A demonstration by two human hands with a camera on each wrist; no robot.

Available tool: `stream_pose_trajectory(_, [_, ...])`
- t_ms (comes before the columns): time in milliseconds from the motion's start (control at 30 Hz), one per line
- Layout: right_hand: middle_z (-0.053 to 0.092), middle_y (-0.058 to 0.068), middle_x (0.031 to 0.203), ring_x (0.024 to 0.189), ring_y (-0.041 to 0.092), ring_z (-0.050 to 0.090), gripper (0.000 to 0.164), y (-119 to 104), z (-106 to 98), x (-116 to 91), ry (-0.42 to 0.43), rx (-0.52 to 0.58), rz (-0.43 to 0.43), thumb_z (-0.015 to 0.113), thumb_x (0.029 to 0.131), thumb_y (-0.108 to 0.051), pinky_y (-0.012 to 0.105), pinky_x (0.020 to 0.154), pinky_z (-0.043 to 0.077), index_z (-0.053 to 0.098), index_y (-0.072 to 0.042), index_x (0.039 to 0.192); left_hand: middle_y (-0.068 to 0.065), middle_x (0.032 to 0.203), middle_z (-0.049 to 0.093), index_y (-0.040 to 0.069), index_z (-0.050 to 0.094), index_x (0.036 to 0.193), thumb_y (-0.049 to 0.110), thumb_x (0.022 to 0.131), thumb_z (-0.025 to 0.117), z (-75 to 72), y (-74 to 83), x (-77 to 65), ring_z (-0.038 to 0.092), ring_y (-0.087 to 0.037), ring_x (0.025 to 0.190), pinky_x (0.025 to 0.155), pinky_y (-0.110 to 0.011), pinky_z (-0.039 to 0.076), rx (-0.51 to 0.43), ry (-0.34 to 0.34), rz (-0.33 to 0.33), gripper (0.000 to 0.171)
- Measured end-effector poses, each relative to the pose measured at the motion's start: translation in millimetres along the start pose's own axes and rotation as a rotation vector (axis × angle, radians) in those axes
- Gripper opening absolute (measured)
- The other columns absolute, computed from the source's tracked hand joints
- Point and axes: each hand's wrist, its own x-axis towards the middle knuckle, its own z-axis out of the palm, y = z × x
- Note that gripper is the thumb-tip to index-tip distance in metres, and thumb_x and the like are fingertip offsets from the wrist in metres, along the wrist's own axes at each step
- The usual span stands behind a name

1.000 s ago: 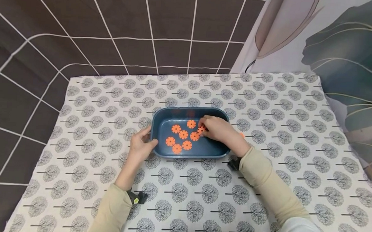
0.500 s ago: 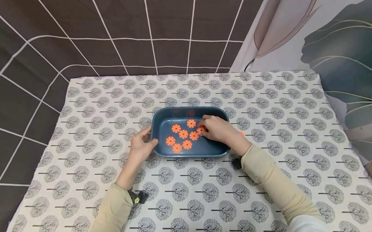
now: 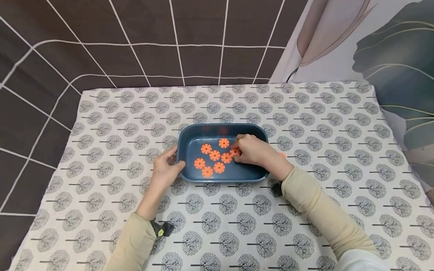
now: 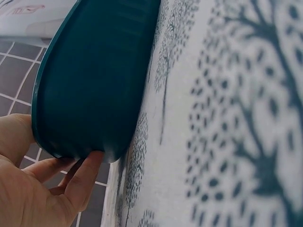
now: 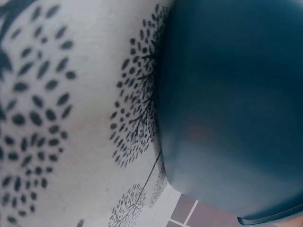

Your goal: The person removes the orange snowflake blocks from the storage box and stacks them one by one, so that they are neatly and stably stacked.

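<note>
A dark blue rectangular plastic tub (image 3: 244, 177) with rounded corners sits mid-table. My left hand (image 3: 164, 167) grips its left end, thumb over the rim and fingertips against the outer wall; the left wrist view shows these fingers (image 4: 85, 182) on that wall. Inside the tub lie several flat orange notched discs (image 3: 214, 155), each with a small hole in its middle. My right hand (image 3: 253, 150) reaches in over the right end and pinches one orange notched disc (image 3: 235, 151), partly hidden by the fingers. In the right wrist view the tub's outer wall (image 5: 227, 118) hides that hand's fingertips.
A small orange piece (image 3: 283, 155) shows beside the right wrist, outside the tub. A white cloth (image 3: 130, 125) with grey tree prints covers the table. Behind it hangs a dark curtain (image 3: 202, 62) with white grid lines; a patterned curtain (image 3: 415, 91) hangs at the right.
The right forearm has swung slightly to the right since the first frame. Both hands keep their places at the tub, and the discs lie almost as before.
</note>
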Motion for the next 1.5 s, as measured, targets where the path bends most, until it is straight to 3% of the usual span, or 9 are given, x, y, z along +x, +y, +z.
stream_pose_trajectory(100, [0.058, 0.009, 0.088, 0.061, 0.014, 0.048, 0.013, -2, 3, 1, -0.006, -0.034, -0.027, 0.067, 0.077, -0.016, 0.024, 0.052, 0.043, 0.068, -0.006, 0.084, -0.007, 0.137, 0.047, 0.017, 0.046, 0.138, 0.0, 0.078, 0.063, -0.2, -2.0, -1.5, 0.053, -0.026, 0.117, 0.086, -0.033, 0.055, 0.008, 0.007, -0.007, 0.064])
stream_pose_trajectory(200, [0.054, 0.008, 0.085, 0.055, 0.01, 0.039, 0.008, -3, 6, 1, -0.003, -0.079, -0.044, 0.065, 0.075, -0.017, 0.022, 0.048, 0.034, 0.062, -0.009, 0.077, -0.007, 0.139, 0.046, 0.017, 0.046, 0.138, -0.001, 0.078, 0.063, -0.6, -3.3, -2.5, 0.053, -0.027, 0.117, 0.081, -0.032, 0.057, 0.003, 0.011, -0.018, 0.064])
stream_pose_trajectory(300, [0.052, 0.005, 0.08, 0.052, 0.01, 0.038, 0.01, -3, 7, 1, 0.018, -0.149, -0.078, 0.065, 0.075, -0.019, 0.023, 0.047, 0.035, 0.059, -0.012, 0.073, -0.008, 0.138, 0.046, 0.017, 0.046, 0.138, 0.0, 0.079, 0.063, -0.6, -3.0, -1.9, 0.053, -0.027, 0.118, 0.076, -0.031, 0.058, 0.001, 0.009, -0.018, 0.064])
stream_pose_trajectory(500, [0.053, 0.002, 0.075, 0.058, 0.015, 0.046, 0.01, 0, 4, 1, 0.111, -0.281, -0.192, 0.065, 0.075, -0.023, 0.031, 0.061, 0.044, 0.064, -0.013, 0.074, -0.009, 0.133, 0.05, 0.018, 0.046, 0.138, -0.001, 0.079, 0.063, -0.1, -0.9, 0.9, 0.054, -0.026, 0.115, 0.075, -0.029, 0.058, -0.009, -0.001, -0.011, 0.064])
stream_pose_trajectory(733, [0.061, 0.004, 0.087, 0.064, 0.016, 0.054, 0.02, -1, -8, -6, 0.148, -0.186, -0.167, 0.068, 0.076, -0.026, 0.034, 0.066, 0.05, 0.07, -0.01, 0.088, -0.01, 0.13, 0.05, 0.017, 0.045, 0.139, 0.0, 0.079, 0.063, -0.7, 1.9, 4.2, 0.054, -0.026, 0.111, 0.071, -0.027, 0.059, 0.0, -0.01, -0.017, 0.065])
stream_pose_trajectory(867, [0.062, 0.007, 0.099, 0.079, 0.02, 0.061, 0.035, -2, -18, -16, 0.155, -0.089, -0.108, 0.07, 0.077, -0.026, 0.034, 0.074, 0.056, 0.07, -0.006, 0.105, -0.009, 0.129, 0.05, 0.017, 0.044, 0.139, 0.0, 0.08, 0.062, -3.0, 1.7, 4.8, 0.053, -0.025, 0.114, 0.074, -0.028, 0.058, 0.017, -0.002, -0.044, 0.064])
stream_pose_trajectory(1067, [0.062, 0.005, 0.107, 0.094, 0.022, 0.062, 0.04, 4, -34, -40, 0.191, 0.008, -0.015, 0.074, 0.075, -0.025, 0.035, 0.083, 0.056, 0.068, -0.006, 0.11, -0.01, 0.131, 0.05, 0.015, 0.045, 0.138, -0.002, 0.08, 0.061, -0.5, 0.5, 3.1, 0.052, -0.026, 0.116, 0.079, -0.029, 0.057, -0.007, -0.016, -0.054, 0.063])
stream_pose_trajectory(1333, [0.064, 0.006, 0.102, 0.076, 0.015, 0.06, 0.035, 20, -37, -63, 0.347, 0.037, -0.066, 0.071, 0.074, -0.021, 0.026, 0.057, 0.054, 0.07, -0.005, 0.105, -0.009, 0.13, 0.051, 0.017, 0.048, 0.137, -0.001, 0.078, 0.062, 0.2, 0.5, 1.7, 0.054, -0.025, 0.112, 0.069, -0.028, 0.059, -0.03, -0.022, -0.05, 0.063])
stream_pose_trajectory(1500, [0.065, 0.009, 0.098, 0.074, 0.017, 0.061, 0.034, 27, -31, -67, 0.419, 0.065, -0.103, 0.072, 0.072, -0.018, 0.027, 0.058, 0.057, 0.07, -0.002, 0.102, -0.008, 0.129, 0.052, 0.018, 0.048, 0.136, -0.001, 0.078, 0.063, -1.7, 1.4, 3.4, 0.055, -0.024, 0.113, 0.072, -0.028, 0.059, -0.008, -0.021, -0.024, 0.063])
